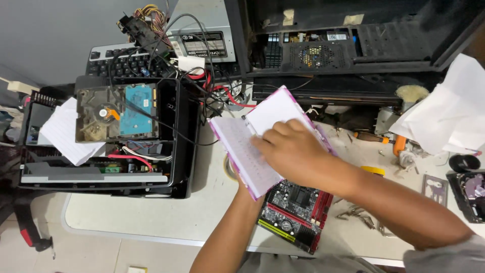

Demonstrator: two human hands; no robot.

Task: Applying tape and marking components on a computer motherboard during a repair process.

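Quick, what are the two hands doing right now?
Left hand: mostly hidden under the open notebook, holding it up.
Right hand: open, resting flat on its pages.

left hand (241, 188): hidden under notebook (262, 136) | motherboard (298, 215): partly covered | hard drive (472, 194): cut off by edge

open computer case (177, 126) with hard drive (118, 112): left of hands | motherboard (298, 215): beneath them | keyboard (108, 59): far upper-left | screwdriver (371, 136): right
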